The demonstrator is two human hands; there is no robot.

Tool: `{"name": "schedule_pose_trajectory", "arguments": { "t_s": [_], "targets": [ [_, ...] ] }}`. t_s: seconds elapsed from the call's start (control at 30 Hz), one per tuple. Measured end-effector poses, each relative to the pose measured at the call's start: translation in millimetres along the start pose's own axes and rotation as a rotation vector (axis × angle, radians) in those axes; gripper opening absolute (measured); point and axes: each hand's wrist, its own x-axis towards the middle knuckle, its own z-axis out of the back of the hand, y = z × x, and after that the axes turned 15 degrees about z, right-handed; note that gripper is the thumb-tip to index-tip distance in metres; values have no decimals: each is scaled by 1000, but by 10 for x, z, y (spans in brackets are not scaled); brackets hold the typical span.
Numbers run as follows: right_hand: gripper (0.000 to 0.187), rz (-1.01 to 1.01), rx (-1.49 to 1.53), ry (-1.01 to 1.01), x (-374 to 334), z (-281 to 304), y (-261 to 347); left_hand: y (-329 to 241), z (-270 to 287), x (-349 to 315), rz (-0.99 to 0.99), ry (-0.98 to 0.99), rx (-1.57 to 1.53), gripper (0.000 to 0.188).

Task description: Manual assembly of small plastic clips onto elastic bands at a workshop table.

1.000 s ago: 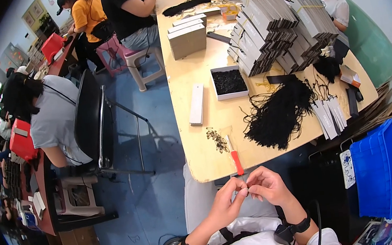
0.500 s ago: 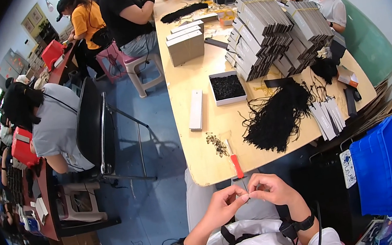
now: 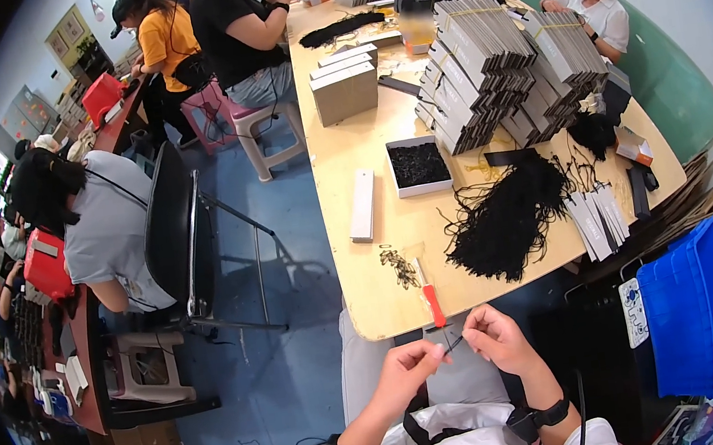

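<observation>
My left hand (image 3: 410,368) and my right hand (image 3: 496,341) are above my lap, just off the table's near edge. Each pinches thumb against finger. A short dark cord (image 3: 455,345) stretches between the fingertips; its finer details are too small to make out. Just beyond my hands, a red-handled tool (image 3: 432,304) with a slim pale shaft lies at the table edge. Beside it is a small heap of thin dark loops (image 3: 397,267). A large bundle of black cords (image 3: 505,225) spreads to the right, next to grey-white tags (image 3: 598,222) with black strings.
On the table (image 3: 338,153) stand a white box of small black pieces (image 3: 420,169), a narrow white stack (image 3: 362,206) and high piles of banded grey cards (image 3: 481,71). A blue bin (image 3: 692,309) is at my right. Several people work around the room.
My hands have moved apart from nearly touching. The right one has shifted to the right and slightly up, and the dark cord now shows between them. The view has shifted slightly.
</observation>
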Motion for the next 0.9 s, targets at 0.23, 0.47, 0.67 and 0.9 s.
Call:
{"name": "schedule_pose_trajectory", "arguments": {
  "t_s": [0.23,0.47,0.67,0.9],
  "targets": [
    [12,97,-76,-28,2,-189,-19,-21,-212,6,-206,-230,-110,21],
    [10,128,-141,59,-1,-114,15,-40,-155,27,-212,-251,167,10],
    [12,-12,112,149,17,-117,108,-28,-59,34,-258,-86,167,9],
    [10,-123,173,243,36,-20,161,-164,42,-10,-218,92,300,10]
  ]
}}
